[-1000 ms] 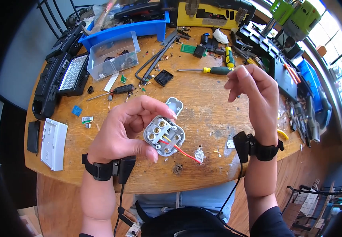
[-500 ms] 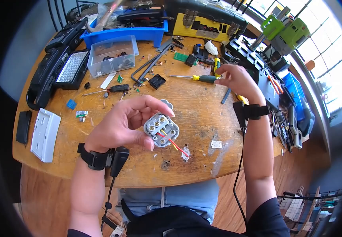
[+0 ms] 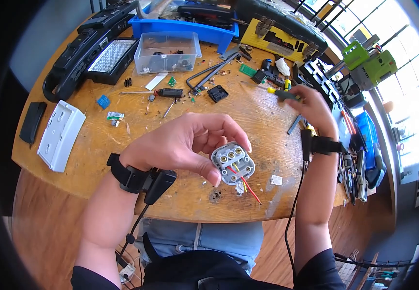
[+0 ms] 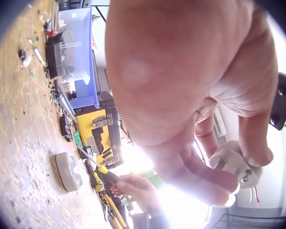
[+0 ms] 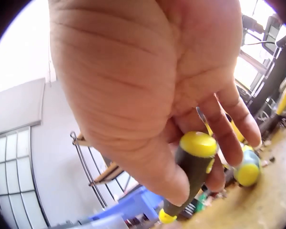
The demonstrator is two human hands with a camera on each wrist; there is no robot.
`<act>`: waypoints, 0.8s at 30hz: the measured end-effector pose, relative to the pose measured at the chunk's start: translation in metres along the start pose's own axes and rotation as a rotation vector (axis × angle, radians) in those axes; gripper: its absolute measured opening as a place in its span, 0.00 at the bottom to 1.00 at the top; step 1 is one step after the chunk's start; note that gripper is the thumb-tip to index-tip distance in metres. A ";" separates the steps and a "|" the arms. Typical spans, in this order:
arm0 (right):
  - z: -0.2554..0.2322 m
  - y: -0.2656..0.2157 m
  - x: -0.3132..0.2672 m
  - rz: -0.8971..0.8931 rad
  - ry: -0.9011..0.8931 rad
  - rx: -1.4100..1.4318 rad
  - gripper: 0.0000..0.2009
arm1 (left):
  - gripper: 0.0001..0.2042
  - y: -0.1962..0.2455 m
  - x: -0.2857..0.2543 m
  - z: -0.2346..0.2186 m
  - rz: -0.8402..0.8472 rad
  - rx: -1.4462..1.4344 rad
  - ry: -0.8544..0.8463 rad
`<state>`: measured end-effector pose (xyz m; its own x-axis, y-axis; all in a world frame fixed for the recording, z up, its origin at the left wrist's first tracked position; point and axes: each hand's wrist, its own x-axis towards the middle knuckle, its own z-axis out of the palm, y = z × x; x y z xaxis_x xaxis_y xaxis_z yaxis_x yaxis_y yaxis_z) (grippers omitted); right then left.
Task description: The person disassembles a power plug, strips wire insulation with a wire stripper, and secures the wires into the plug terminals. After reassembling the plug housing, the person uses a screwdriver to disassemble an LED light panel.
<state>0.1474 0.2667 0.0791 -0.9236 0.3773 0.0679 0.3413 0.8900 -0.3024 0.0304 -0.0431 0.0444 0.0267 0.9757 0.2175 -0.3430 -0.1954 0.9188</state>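
Note:
My left hand (image 3: 180, 142) holds an opened grey electrical plug (image 3: 241, 167) by its edges, thumb on the near side and fingers on the far side. Brass screw terminals face up, and red and yellow wires (image 3: 253, 192) trail from it toward the table's front edge. Farther right, my right hand (image 3: 316, 110) pinches the dark green and yellow handle of a screwdriver (image 3: 282, 94) between thumb and fingers. Its handle (image 5: 194, 164) shows close up in the right wrist view, while its shaft points left. The plug's pale cover (image 4: 69, 171) lies on the table, hidden behind my left hand in the head view.
A second screwdriver (image 3: 168, 92) lies by a hacksaw-like metal frame (image 3: 212, 72). Behind stand a clear plastic box (image 3: 166, 60), a blue bin (image 3: 219, 34) and a yellow toolbox (image 3: 277, 43). A white casing (image 3: 60, 137) sits at left; tools crowd the right edge.
My right hand has reached away to the screwdriver, taken hold of its handle and shifted it from where it lay. My left hand keeps its grip on the plug.

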 end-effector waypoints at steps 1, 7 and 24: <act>-0.011 -0.006 -0.006 0.059 0.062 -0.005 0.14 | 0.30 0.002 0.000 0.001 -0.018 -0.029 -0.003; -0.077 -0.060 -0.049 -0.218 0.641 0.501 0.13 | 0.29 -0.002 0.000 0.000 -0.016 0.000 0.012; -0.098 -0.032 -0.066 -0.885 0.114 1.102 0.20 | 0.31 -0.015 0.004 0.002 0.137 -0.092 -0.063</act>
<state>0.2148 0.2384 0.1772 -0.7202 -0.1258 0.6823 -0.6916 0.2076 -0.6918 0.0375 -0.0369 0.0320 0.0320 0.9320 0.3611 -0.4316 -0.3130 0.8460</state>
